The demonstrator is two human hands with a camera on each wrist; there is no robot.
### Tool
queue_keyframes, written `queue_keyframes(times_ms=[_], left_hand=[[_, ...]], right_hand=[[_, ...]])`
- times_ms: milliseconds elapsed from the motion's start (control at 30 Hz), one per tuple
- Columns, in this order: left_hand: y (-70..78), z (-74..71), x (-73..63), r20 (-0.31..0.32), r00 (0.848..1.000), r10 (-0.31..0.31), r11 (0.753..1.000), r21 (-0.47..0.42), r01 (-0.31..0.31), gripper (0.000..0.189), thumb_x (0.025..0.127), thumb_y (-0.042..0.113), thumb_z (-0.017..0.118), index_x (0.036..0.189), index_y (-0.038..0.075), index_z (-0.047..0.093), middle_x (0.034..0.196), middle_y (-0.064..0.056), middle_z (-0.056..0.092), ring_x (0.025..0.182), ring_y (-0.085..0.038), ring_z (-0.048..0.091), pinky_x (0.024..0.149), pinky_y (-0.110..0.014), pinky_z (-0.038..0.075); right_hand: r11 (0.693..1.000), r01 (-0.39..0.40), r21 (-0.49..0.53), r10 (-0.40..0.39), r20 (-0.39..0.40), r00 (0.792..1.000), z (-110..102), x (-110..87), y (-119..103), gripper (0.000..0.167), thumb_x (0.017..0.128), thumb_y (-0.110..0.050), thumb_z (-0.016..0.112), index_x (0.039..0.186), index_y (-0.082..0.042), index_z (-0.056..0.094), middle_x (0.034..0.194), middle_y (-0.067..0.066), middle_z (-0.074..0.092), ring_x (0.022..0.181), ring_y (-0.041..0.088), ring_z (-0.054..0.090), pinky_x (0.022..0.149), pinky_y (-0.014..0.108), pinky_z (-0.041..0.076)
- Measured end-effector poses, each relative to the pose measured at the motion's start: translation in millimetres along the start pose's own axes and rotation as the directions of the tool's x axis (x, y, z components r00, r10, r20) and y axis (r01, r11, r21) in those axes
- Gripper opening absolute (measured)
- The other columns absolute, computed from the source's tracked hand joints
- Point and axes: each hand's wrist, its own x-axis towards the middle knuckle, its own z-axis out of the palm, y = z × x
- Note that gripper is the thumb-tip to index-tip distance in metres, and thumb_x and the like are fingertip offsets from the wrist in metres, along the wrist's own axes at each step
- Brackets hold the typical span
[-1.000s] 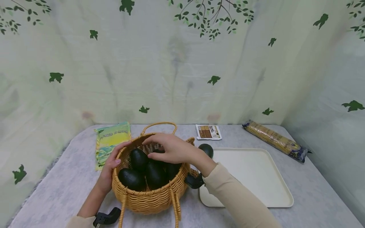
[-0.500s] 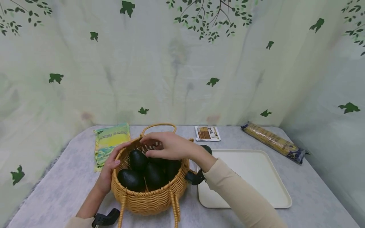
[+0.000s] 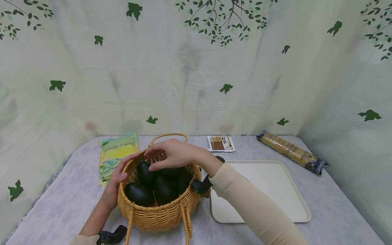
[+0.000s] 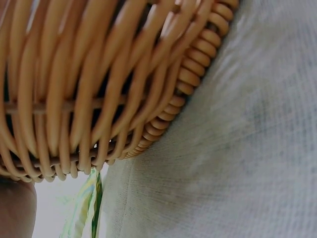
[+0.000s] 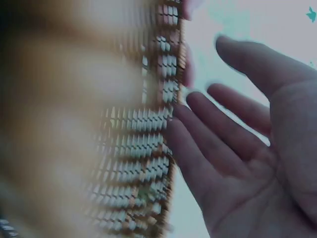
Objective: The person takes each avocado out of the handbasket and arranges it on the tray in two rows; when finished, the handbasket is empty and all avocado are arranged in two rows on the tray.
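A round wicker basket (image 3: pixel 157 217) stands in the head view, holding several dark green avocados (image 3: pixel 163 189). My left hand (image 3: pixel 114 183) grips its left side, thumb near the rim and fingers along the outside; the left wrist view shows the weave (image 4: pixel 89 84) close up. Over the back of the basket hovers my right hand (image 3: pixel 171 154), its fingers loosely bent and holding nothing. In the right wrist view this hand (image 5: pixel 242 148) has extended fingers beside the basket's rim (image 5: pixel 171 173). Its forearm hides part of a dark rounded thing (image 3: pixel 219 159) near the tray.
Right of the basket lies a white tray (image 3: pixel 269 190), partly under the right sleeve. A yellow-green packet (image 3: pixel 119 153) is at the back left, a small brown-and-white packet (image 3: pixel 221 144) at the back. A long golden package (image 3: pixel 289 151) lies at the back right.
My right hand has shifted slightly left and up over the avocados. More of the dark rounded thing is covered by the right forearm. My left hand stays on the basket.
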Motion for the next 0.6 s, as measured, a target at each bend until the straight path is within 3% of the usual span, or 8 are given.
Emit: queue_keyframes(times_ms=[233,400,600], left_hand=[[0.5,-1.1,0.5,-0.003,1.0,-0.001,1.0,-0.015,0.001,0.056,0.104,0.014,0.022,0.158,0.002,0.034,0.155,-0.001,0.043,0.14,-0.015,0.041,0.107,-0.018,0.039],[0.2,-1.2,0.2,0.022,1.0,-0.019,0.999,-0.028,0.02,0.058,0.104,0.015,0.021,0.16,0.004,0.029,0.158,0.001,0.039,0.141,-0.012,0.041,0.108,-0.019,0.04],[0.9,-0.5,-0.9,0.011,0.999,-0.035,0.999,-0.016,0.035,0.058,0.104,0.016,0.021,0.16,0.004,0.03,0.158,0.003,0.039,0.141,-0.008,0.041,0.107,-0.018,0.04]], right_hand=[[1.0,0.015,0.024,-0.017,0.075,0.997,-16.5,9.1,-5.1,0.05,0.096,-0.028,0.074,0.139,-0.005,0.063,0.136,0.007,0.067,0.122,0.008,0.063,0.103,0.02,0.047],[0.998,0.029,0.056,-0.037,0.144,0.989,-6.8,20.0,3.4,0.051,0.094,-0.029,0.076,0.139,-0.006,0.064,0.137,0.006,0.067,0.121,0.005,0.062,0.103,0.018,0.045],[0.992,0.005,0.128,-0.023,0.143,0.989,4.6,27.0,11.9,0.052,0.094,-0.03,0.076,0.14,-0.008,0.063,0.139,0.002,0.065,0.122,-0.001,0.06,0.104,0.017,0.044]])
